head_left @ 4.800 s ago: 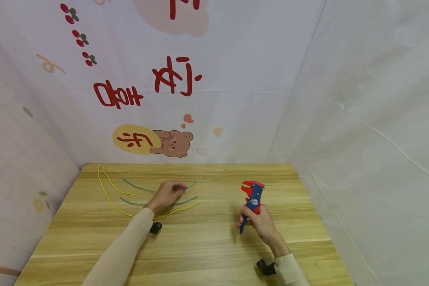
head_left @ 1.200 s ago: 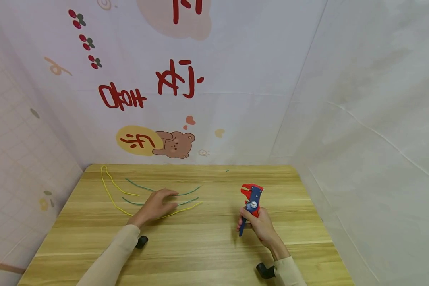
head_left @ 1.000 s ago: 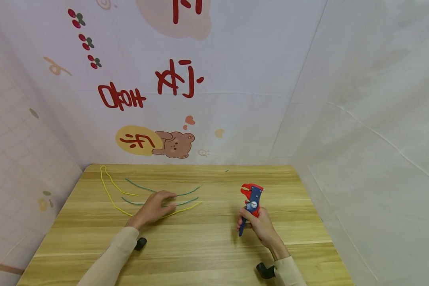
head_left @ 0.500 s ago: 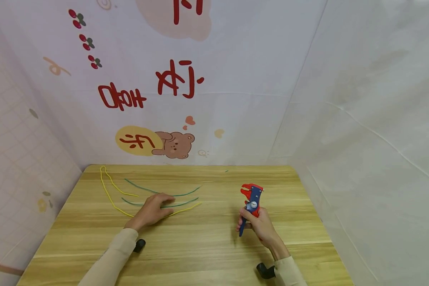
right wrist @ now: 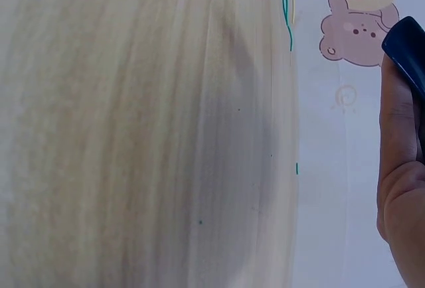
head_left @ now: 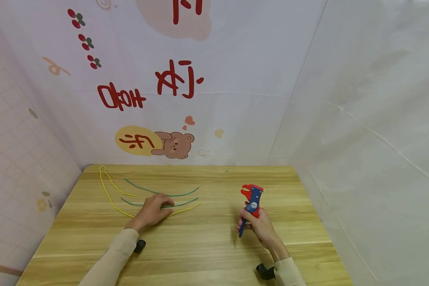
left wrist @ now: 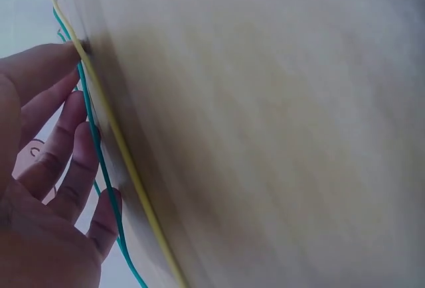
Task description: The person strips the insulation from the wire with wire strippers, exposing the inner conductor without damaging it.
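Observation:
Two green wires lie roughly parallel on the table, the farther green wire [head_left: 182, 195] and the nearer green wire [head_left: 186, 202]. In front of them runs a long yellow wire [head_left: 109, 194], bent back on itself at the far left. My left hand [head_left: 153, 210] rests low over the nearer green wire and the yellow one, hiding part of both. Its fingers are spread and gently bent, the thumb tip right at the yellow wire [left wrist: 126, 152] in the left wrist view. On the right, my right hand [head_left: 259, 226] grips a red and blue wire stripper [head_left: 254, 196] by its handles, jaws pointing left.
A small green scrap of wire [head_left: 227, 171] lies near the back edge of the wooden table [head_left: 207, 246]. Behind the table hangs a printed white cloth [head_left: 243, 119]. Black camera mounts [head_left: 265, 271] sit by both wrists.
My left hand has let go of the farther green wire, which now lies on the table, and has moved toward me over the nearer green wire. The right hand keeps its hold almost unmoved.

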Motion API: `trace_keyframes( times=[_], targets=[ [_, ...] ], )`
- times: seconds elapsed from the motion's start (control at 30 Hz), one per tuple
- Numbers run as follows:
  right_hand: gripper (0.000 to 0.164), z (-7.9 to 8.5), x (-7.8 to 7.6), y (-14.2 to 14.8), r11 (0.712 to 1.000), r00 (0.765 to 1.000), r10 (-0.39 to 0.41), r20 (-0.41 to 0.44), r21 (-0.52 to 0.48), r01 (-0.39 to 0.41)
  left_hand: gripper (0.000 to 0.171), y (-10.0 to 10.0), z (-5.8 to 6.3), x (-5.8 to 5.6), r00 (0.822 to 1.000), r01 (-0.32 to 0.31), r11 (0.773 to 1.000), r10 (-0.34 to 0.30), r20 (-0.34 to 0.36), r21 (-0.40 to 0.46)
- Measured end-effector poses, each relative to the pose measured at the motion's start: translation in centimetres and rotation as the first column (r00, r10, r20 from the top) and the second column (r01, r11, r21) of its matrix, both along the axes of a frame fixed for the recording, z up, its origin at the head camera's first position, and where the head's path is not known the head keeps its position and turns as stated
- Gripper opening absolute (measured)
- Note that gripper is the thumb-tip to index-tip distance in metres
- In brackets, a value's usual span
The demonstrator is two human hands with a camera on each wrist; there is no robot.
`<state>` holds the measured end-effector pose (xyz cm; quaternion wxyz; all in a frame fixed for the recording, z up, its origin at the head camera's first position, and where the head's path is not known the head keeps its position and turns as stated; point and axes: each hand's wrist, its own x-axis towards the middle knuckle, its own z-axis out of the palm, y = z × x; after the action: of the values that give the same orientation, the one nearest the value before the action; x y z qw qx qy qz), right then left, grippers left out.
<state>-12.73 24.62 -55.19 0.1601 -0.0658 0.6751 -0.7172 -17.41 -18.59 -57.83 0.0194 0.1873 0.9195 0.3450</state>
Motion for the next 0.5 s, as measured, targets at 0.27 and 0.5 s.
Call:
trace_keyframes(
  times=[0.27, 0.5],
  targets=[
    [0.017, 0.00, 0.16, -0.01, 1.000, 1.000, -0.001, -0.004, 0.002, 0.001, 0.010, 0.24, -0.41, -0.19, 1.000, -0.028, 0.999, 0.029, 0.013, -0.016],
    [0.019, -0.09, 0.24, 0.09, 1.000, 1.000, -0.003, 0.004, -0.001, 0.003, 0.007, 0.50, -0.58, -0.42, 0.999, -0.038, 0.999, 0.038, 0.003, -0.028]
  ],
)
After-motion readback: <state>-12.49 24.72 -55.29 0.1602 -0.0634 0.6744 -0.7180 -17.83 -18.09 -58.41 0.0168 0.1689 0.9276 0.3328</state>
